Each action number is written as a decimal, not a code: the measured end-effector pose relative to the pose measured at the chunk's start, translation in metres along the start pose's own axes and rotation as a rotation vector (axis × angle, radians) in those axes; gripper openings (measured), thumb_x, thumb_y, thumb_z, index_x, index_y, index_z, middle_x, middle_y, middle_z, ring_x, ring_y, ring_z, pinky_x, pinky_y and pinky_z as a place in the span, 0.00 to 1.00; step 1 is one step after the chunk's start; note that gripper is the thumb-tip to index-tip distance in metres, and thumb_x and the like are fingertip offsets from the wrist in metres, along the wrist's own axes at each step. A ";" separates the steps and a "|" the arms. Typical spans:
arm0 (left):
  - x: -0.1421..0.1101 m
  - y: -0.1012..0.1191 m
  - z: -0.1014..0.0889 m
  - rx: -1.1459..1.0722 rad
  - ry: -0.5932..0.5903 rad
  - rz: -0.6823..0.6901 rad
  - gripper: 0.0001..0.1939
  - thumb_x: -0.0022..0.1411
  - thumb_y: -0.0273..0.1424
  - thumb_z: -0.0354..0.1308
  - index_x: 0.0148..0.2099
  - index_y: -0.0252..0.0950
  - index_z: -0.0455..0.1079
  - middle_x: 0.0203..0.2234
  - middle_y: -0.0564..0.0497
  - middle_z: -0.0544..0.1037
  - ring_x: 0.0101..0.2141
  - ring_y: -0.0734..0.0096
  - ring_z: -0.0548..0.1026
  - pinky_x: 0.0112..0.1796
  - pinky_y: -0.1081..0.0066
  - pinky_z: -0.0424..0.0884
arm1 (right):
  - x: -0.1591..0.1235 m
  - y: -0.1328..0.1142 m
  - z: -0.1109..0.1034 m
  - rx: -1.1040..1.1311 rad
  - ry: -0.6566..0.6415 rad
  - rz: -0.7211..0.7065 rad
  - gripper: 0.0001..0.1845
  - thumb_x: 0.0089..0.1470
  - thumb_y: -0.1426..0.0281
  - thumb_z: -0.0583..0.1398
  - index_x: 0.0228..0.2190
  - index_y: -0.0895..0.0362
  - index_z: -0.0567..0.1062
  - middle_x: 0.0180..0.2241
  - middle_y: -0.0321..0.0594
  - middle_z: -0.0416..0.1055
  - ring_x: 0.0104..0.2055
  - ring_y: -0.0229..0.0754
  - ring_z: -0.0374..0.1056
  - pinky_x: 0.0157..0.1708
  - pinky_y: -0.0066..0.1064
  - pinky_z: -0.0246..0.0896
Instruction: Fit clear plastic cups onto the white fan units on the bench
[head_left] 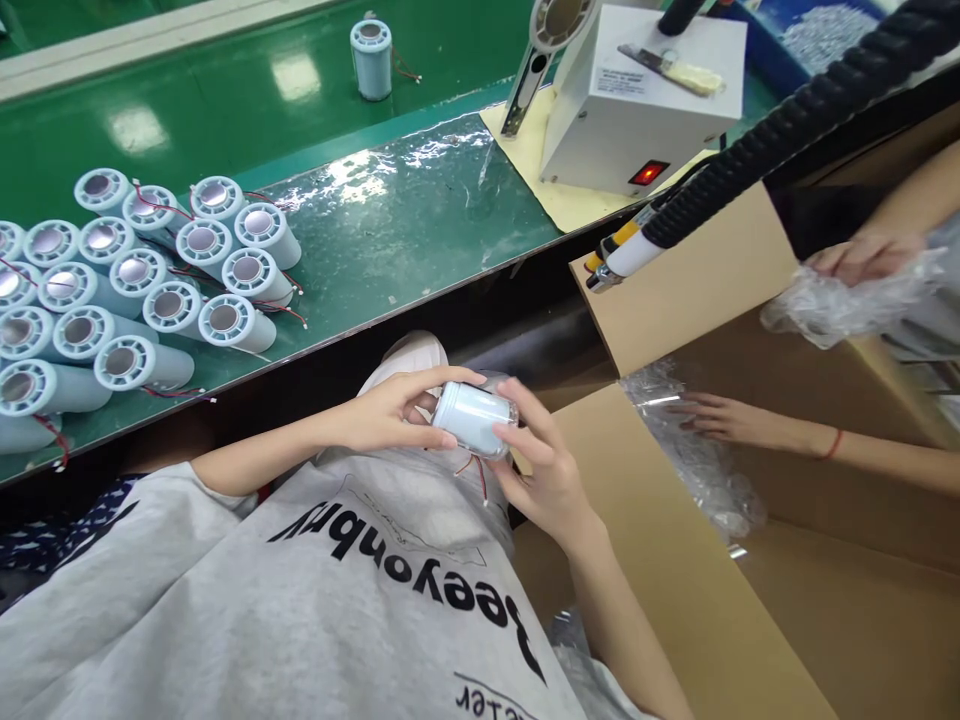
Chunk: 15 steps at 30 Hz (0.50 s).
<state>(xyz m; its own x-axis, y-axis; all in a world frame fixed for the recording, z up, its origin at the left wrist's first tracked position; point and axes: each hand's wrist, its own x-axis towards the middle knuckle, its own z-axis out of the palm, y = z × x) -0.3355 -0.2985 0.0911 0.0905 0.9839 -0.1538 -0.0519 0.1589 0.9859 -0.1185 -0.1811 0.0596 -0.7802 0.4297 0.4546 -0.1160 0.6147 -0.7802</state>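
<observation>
A pale blue cylinder part (474, 418) with thin red wires is held over my lap, wrapped in clear plastic. My left hand (394, 410) grips its left end with fingers curled round it. My right hand (544, 465) pinches its right side from below. Both hands are closed on the same part. A cluster of several like cylinders (135, 290) lies on the green bench to my left, well away from both hands.
A white machine box (637, 100) with a red lit switch stands at the back right. A black corrugated hose (787, 120) with a nozzle hangs over open cardboard boxes (675, 560). Another person's hands (720, 418) handle plastic bags at right. One lone cylinder (371, 58) stands far back.
</observation>
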 end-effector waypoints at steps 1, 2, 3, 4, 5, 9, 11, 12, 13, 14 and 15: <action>0.000 0.000 -0.001 0.014 -0.010 -0.004 0.36 0.61 0.39 0.69 0.69 0.45 0.64 0.57 0.43 0.76 0.42 0.65 0.80 0.37 0.71 0.78 | -0.001 0.000 -0.001 0.023 -0.031 -0.010 0.20 0.62 0.72 0.64 0.53 0.44 0.72 0.63 0.42 0.70 0.64 0.52 0.69 0.59 0.52 0.71; 0.001 0.000 -0.002 0.037 -0.025 0.011 0.38 0.60 0.40 0.70 0.69 0.46 0.63 0.59 0.43 0.75 0.45 0.63 0.80 0.40 0.69 0.78 | -0.001 0.000 -0.002 0.075 -0.047 0.032 0.21 0.62 0.69 0.65 0.55 0.44 0.72 0.62 0.42 0.71 0.63 0.52 0.69 0.58 0.50 0.72; 0.001 0.000 -0.003 0.063 -0.041 0.041 0.39 0.59 0.39 0.71 0.69 0.47 0.64 0.61 0.43 0.74 0.50 0.59 0.79 0.44 0.66 0.78 | -0.001 0.000 -0.002 0.148 -0.055 0.111 0.23 0.62 0.64 0.66 0.57 0.44 0.72 0.61 0.43 0.73 0.62 0.52 0.71 0.56 0.47 0.74; 0.001 0.000 -0.005 0.088 -0.059 0.078 0.39 0.58 0.38 0.72 0.69 0.48 0.64 0.64 0.43 0.72 0.56 0.55 0.76 0.50 0.64 0.77 | -0.002 0.000 -0.002 0.232 -0.059 0.207 0.25 0.61 0.58 0.66 0.58 0.44 0.72 0.60 0.44 0.74 0.60 0.53 0.72 0.54 0.45 0.76; 0.002 0.000 -0.006 0.104 -0.077 0.109 0.39 0.57 0.37 0.72 0.69 0.48 0.65 0.66 0.44 0.69 0.61 0.53 0.72 0.55 0.62 0.75 | -0.003 0.000 -0.003 0.314 -0.061 0.298 0.28 0.60 0.52 0.66 0.59 0.45 0.72 0.58 0.44 0.75 0.58 0.52 0.74 0.52 0.44 0.77; 0.000 -0.001 -0.007 0.039 -0.117 0.083 0.38 0.61 0.33 0.69 0.71 0.49 0.62 0.68 0.45 0.67 0.62 0.56 0.72 0.58 0.61 0.73 | -0.006 -0.001 -0.004 0.426 -0.069 0.485 0.30 0.56 0.46 0.66 0.55 0.46 0.77 0.54 0.43 0.79 0.52 0.52 0.78 0.47 0.42 0.79; -0.002 -0.002 -0.008 -0.024 -0.119 0.033 0.39 0.62 0.32 0.68 0.72 0.48 0.60 0.66 0.44 0.71 0.58 0.59 0.76 0.56 0.63 0.74 | -0.008 -0.002 -0.004 0.390 -0.055 0.494 0.27 0.54 0.50 0.69 0.53 0.46 0.80 0.55 0.43 0.79 0.53 0.53 0.77 0.46 0.41 0.79; -0.002 -0.004 -0.007 -0.051 -0.122 0.007 0.40 0.62 0.32 0.68 0.72 0.47 0.59 0.64 0.44 0.73 0.56 0.61 0.78 0.55 0.64 0.75 | -0.008 -0.002 -0.004 0.374 -0.051 0.495 0.25 0.54 0.52 0.70 0.52 0.46 0.81 0.55 0.43 0.78 0.54 0.53 0.77 0.46 0.41 0.79; -0.003 -0.006 -0.007 -0.078 -0.126 -0.019 0.40 0.61 0.31 0.68 0.73 0.47 0.59 0.62 0.43 0.74 0.54 0.62 0.79 0.54 0.64 0.75 | -0.008 -0.002 -0.003 0.366 -0.051 0.501 0.24 0.55 0.53 0.70 0.51 0.46 0.82 0.56 0.42 0.78 0.54 0.53 0.77 0.46 0.41 0.79; -0.003 -0.008 -0.006 -0.102 -0.129 -0.046 0.41 0.61 0.31 0.68 0.73 0.46 0.59 0.61 0.43 0.75 0.53 0.63 0.79 0.53 0.65 0.75 | -0.007 -0.003 -0.001 0.362 -0.057 0.520 0.23 0.55 0.54 0.70 0.51 0.46 0.82 0.56 0.42 0.78 0.53 0.53 0.77 0.46 0.41 0.79; -0.002 -0.012 -0.004 -0.124 -0.126 -0.068 0.42 0.60 0.30 0.69 0.73 0.46 0.58 0.61 0.43 0.75 0.52 0.63 0.80 0.53 0.65 0.75 | -0.006 -0.004 0.001 0.362 -0.069 0.551 0.23 0.55 0.55 0.69 0.52 0.47 0.81 0.55 0.42 0.79 0.50 0.52 0.78 0.45 0.41 0.79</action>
<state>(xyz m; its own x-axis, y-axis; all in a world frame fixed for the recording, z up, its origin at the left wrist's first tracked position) -0.3387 -0.3023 0.0799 0.2215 0.9537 -0.2032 -0.1628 0.2416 0.9566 -0.1137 -0.1866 0.0594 -0.8208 0.5667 -0.0717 0.1214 0.0505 -0.9913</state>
